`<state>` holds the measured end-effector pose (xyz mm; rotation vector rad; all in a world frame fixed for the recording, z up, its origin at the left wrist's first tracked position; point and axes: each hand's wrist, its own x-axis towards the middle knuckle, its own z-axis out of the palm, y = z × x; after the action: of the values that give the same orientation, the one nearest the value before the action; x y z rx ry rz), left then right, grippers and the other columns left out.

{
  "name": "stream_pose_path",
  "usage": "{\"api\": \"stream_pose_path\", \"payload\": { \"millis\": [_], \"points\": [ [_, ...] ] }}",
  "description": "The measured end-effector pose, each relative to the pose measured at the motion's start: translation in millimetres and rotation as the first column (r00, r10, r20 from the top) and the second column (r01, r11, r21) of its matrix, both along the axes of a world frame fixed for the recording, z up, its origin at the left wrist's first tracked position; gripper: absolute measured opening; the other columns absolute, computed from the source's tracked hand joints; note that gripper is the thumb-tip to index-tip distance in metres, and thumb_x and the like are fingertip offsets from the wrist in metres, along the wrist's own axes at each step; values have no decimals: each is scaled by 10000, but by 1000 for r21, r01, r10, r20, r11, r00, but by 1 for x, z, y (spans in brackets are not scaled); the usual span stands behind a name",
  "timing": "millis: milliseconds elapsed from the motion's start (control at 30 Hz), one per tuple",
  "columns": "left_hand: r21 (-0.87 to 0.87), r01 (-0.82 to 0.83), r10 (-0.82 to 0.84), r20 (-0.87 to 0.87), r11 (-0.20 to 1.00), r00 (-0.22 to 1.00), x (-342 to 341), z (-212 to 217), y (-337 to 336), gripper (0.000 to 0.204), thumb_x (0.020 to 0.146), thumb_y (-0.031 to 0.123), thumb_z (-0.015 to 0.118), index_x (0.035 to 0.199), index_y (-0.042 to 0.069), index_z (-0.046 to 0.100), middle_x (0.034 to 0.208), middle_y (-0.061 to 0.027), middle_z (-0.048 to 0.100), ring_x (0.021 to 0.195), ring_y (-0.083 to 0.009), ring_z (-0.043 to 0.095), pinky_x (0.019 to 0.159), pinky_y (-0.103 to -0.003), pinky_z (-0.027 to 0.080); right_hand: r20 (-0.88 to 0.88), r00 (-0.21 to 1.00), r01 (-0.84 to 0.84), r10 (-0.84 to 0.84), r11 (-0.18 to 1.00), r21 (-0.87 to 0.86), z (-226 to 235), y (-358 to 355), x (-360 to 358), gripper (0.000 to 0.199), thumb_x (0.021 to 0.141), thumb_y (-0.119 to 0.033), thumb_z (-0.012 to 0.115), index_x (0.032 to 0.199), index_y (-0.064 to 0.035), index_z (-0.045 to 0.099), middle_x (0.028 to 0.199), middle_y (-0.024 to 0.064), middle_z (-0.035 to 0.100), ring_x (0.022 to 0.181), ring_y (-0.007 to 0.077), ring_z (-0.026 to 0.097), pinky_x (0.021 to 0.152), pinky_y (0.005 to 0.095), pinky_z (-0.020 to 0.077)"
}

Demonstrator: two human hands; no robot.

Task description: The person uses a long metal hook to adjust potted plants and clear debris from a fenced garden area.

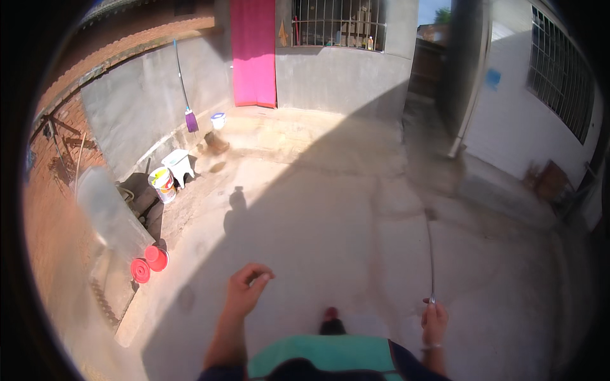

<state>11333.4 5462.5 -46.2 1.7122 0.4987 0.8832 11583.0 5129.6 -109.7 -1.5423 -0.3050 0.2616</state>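
My right hand (434, 322) is closed round the near end of a thin, long rod (431, 260), which has a shiny metallic grip end. The rod points away from me over the concrete floor; its far end is a small dark blur, and I cannot tell what is on it. My left hand (250, 287) is raised in front of me at the left, fingers curled in and thumb against them, with nothing visible in it. Between the two arms, the dark red tip of my shoe (331, 314) shows below my green and dark clothing.
At the left stand a red bucket (156, 257), a red round lid or basin (140, 271), a white pail (162, 183) and a white stool (178, 164). A purple broom (191, 120) leans on the grey wall. A pink curtain (254, 57) hangs at the back.
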Motion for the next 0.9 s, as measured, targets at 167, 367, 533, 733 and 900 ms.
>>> {"api": "stream_pose_path", "payload": {
  "millis": [167,367,533,733,900],
  "points": [
    [-56,-85,81,-76,995,994,99,-30,145,62,835,-5,535,880,10,576,819,-49,614,796,-107,565,729,-246,444,-13,998,-66,66,996,-65,-8,173,150,166,886,-151,490,953,-15,558,587,-45,418,466,19,346,410,180,268],
    [-30,-331,332,135,943,934,184,-3,321,27,844,34,540,828,15,550,789,-41,595,765,-105,556,739,-254,447,238,929,-320,284,939,125,54,427,307,218,902,-173,495,1051,-17,521,632,-32,451,519,42,403,457,191,326],
    [-199,-485,508,85,851,857,248,-58,480,27,835,43,549,820,21,549,771,-48,591,749,-108,545,736,-253,435,338,902,-342,267,922,183,22,623,413,302,916,-220,510,1144,-21,511,659,-24,469,522,48,405,462,187,345],
    [-128,-434,447,94,892,890,413,-29,715,36,833,-4,524,851,-5,555,763,-58,601,729,-102,550,729,-229,433,0,974,-226,227,972,66,-16,779,523,297,917,-213,511,1154,-35,518,655,-36,461,516,41,390,449,171,327],
    [-27,-47,49,66,999,997,588,-4,879,87,841,-21,518,905,-5,575,834,-56,615,777,-116,573,733,-234,449,170,971,-193,166,969,155,3,902,630,403,919,-250,493,1251,-34,423,859,40,517,658,89,463,573,214,383]
  ]
}}
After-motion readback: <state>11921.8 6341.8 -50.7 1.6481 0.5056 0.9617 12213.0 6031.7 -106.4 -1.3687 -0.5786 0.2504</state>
